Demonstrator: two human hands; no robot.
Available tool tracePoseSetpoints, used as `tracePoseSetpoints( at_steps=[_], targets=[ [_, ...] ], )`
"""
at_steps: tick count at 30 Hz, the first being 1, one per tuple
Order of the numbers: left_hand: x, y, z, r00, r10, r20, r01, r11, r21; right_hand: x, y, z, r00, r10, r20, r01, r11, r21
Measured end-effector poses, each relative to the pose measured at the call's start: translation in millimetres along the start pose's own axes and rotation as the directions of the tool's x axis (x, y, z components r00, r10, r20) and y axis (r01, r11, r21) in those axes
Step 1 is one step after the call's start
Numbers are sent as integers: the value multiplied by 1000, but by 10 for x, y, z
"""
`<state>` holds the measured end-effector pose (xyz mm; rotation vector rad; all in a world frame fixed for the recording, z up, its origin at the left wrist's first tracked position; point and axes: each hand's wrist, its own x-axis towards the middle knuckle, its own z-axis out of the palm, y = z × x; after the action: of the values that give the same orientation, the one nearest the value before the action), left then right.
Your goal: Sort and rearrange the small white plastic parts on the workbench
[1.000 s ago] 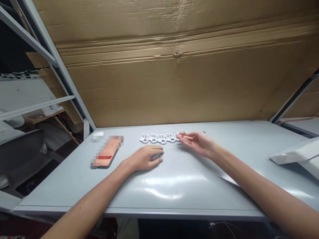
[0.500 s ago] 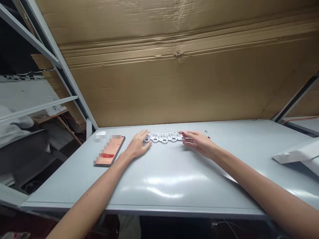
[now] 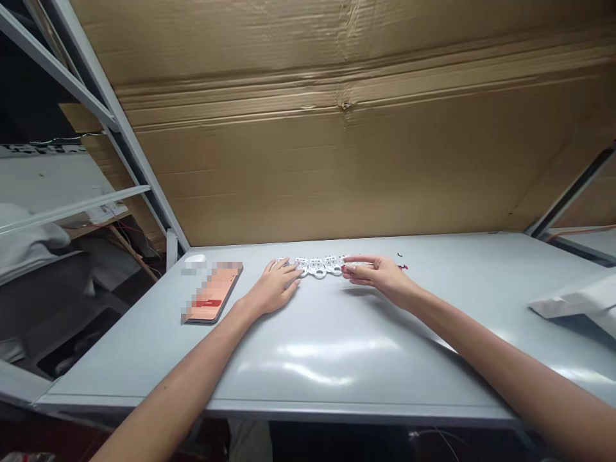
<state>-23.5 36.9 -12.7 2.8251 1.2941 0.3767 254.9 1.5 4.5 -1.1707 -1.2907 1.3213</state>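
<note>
A row of several small white plastic parts (image 3: 317, 266) with round holes lies near the back of the grey table (image 3: 337, 346). My left hand (image 3: 274, 289) lies palm down, fingers stretched out over the row's left end. My right hand (image 3: 373, 274) is at the row's right end with its fingertips pinched together on the last white part. A small red bit (image 3: 403, 266) lies just beyond my right hand.
A phone (image 3: 212, 292) with a lit screen lies flat to the left of my left hand, with a small white object (image 3: 195, 258) behind it. A cardboard sheet (image 3: 337, 128) walls off the back. A white folded thing (image 3: 572, 301) sits at the right edge.
My left hand slid from the table's middle up onto the row's left end. My right hand turned from palm up to a pinch at the right end.
</note>
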Motion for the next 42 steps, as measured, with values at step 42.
tracePoseSetpoints(
  at_steps=[42],
  targets=[
    [90,-83,156,971,-231,-62,215,958,-190,677,159,739,841,-475,257,474,422,-773]
  ],
)
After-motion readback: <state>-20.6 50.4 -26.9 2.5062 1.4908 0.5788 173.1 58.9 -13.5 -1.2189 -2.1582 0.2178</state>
